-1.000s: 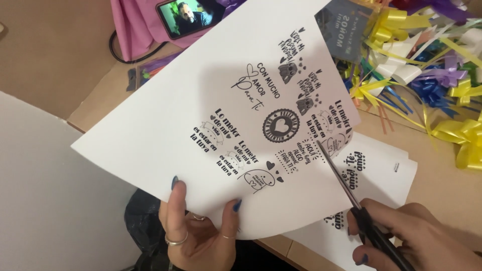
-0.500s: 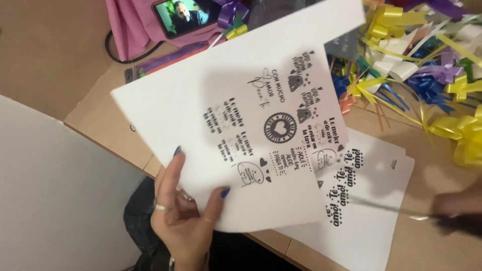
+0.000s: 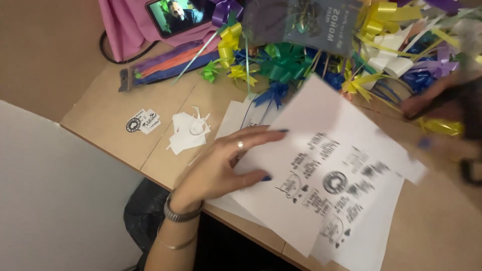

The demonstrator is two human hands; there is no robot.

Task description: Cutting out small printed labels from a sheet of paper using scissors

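On the printed sheet (image 3: 321, 185), left hand (image 3: 221, 165) flat (fingers spread, palm down).

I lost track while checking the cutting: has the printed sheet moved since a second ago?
Yes. The printed sheet was held up, tilted; now it lies flat on the wooden table under the left hand, beside the ribbon bows.

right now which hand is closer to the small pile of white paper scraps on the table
Left. The left hand lies flat on the printed sheet, just right of the paper scraps. The right hand is blurred, far off beside the ribbon bows.
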